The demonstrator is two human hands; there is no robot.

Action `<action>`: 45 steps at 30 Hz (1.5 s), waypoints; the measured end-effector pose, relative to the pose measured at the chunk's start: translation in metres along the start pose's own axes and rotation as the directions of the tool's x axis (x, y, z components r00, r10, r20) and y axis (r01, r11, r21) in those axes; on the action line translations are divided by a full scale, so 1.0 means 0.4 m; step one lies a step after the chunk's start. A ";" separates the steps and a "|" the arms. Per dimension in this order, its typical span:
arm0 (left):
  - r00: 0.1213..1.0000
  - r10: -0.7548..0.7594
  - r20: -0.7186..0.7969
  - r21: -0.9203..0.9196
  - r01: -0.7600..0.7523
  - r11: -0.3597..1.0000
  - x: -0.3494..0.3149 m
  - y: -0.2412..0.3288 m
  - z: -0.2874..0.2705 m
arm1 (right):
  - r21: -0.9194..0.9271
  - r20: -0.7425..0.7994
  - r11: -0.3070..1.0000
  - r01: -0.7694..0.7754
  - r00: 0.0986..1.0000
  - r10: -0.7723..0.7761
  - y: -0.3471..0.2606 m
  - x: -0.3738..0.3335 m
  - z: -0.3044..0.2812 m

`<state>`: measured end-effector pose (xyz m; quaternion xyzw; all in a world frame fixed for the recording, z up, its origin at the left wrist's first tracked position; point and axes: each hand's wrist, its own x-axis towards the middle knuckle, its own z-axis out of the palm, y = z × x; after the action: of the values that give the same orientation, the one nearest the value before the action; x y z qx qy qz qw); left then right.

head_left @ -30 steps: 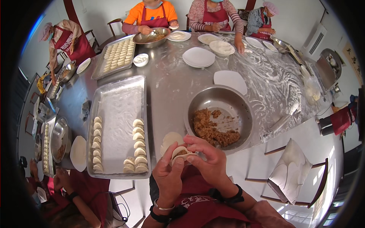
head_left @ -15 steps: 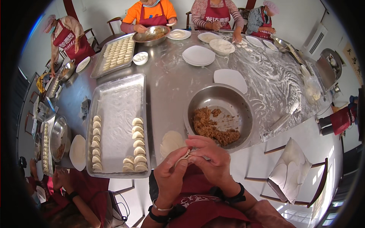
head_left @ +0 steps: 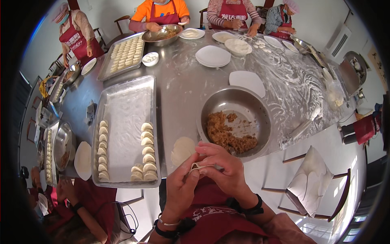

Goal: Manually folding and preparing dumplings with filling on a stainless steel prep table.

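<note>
My left hand and my right hand meet in front of my apron, both closed on a folded dumpling. Thumbs and fingertips pinch its pale dough edge, and my fingers hide much of it. Just beyond my left hand, a few round dough wrappers lie overlapping on the table. A steel bowl past my right hand holds brown minced filling. To the left is a floured metal tray, with finished dumplings in a row along each side.
White plates and a stack of plates stand on the steel table. Flour covers its right side. Another dumpling tray and a small white bowl are farther off. Several people in aprons work around. A cushioned chair stands right.
The dumpling's dough edge looks a little more spread between my fingers. My hands have barely shifted. At the far left, a person has straightened up and moved slightly right.
</note>
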<state>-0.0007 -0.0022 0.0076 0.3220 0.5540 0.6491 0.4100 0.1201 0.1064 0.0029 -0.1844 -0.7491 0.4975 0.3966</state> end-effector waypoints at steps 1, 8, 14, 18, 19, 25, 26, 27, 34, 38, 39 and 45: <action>1.000 -0.001 -0.003 0.001 0.001 1.000 0.002 0.001 -0.006 | -0.035 0.005 0.999 0.041 0.999 -0.040 0.002 0.000 -0.001; 0.971 -0.042 0.234 0.277 -0.025 0.960 0.027 0.029 -0.047 | -0.254 0.070 0.954 0.157 0.987 -0.144 0.002 0.001 -0.023; 0.980 -0.034 0.195 0.213 -0.008 0.977 0.022 0.057 -0.030 | -0.202 0.105 0.968 0.150 0.986 -0.131 -0.021 0.015 -0.017; 0.984 -0.085 0.154 -0.213 0.117 0.970 0.015 0.048 -0.006 | -0.096 0.039 0.994 0.043 0.998 -0.039 -0.004 -0.006 -0.016; 0.984 -0.083 0.157 -0.211 0.116 0.971 0.011 0.036 -0.003 | 0.041 -0.030 0.999 -0.025 0.999 0.027 -0.006 -0.010 -0.006; 0.999 0.030 -0.017 -0.284 -0.034 0.958 0.001 -0.020 0.014 | 0.162 -0.116 0.983 -0.092 0.987 0.111 -0.020 -0.011 0.027; 1.000 -0.002 -0.027 -0.301 -0.006 0.954 0.000 -0.021 0.017 | 0.158 -0.132 0.983 -0.093 0.985 0.114 -0.021 -0.011 0.027; 0.999 -0.035 -0.038 -0.318 0.021 0.948 0.000 -0.021 0.019 | 0.158 -0.133 0.983 -0.092 0.985 0.114 -0.019 -0.010 0.026; 0.997 0.050 -0.059 -0.052 -0.053 0.997 -0.003 -0.011 0.019 | 0.074 -0.124 0.997 0.023 0.992 -0.013 -0.016 -0.005 0.014; 0.996 0.084 0.026 -0.021 -0.084 0.996 -0.002 -0.013 0.016 | -0.044 -0.071 0.993 0.106 0.992 -0.109 -0.010 0.001 -0.008; 0.999 0.030 0.026 -0.077 -0.028 0.997 -0.002 -0.011 0.016 | -0.042 -0.070 0.993 0.106 0.992 -0.109 -0.011 0.003 -0.014; 0.992 0.063 0.107 -0.132 -0.048 0.990 0.002 -0.010 0.009 | -0.014 -0.079 1.000 -0.012 0.997 0.011 -0.043 0.015 -0.009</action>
<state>0.0026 0.0002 0.0044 0.3454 0.4780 0.6760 0.4418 0.1212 0.1051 0.0214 -0.2109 -0.7354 0.4867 0.4217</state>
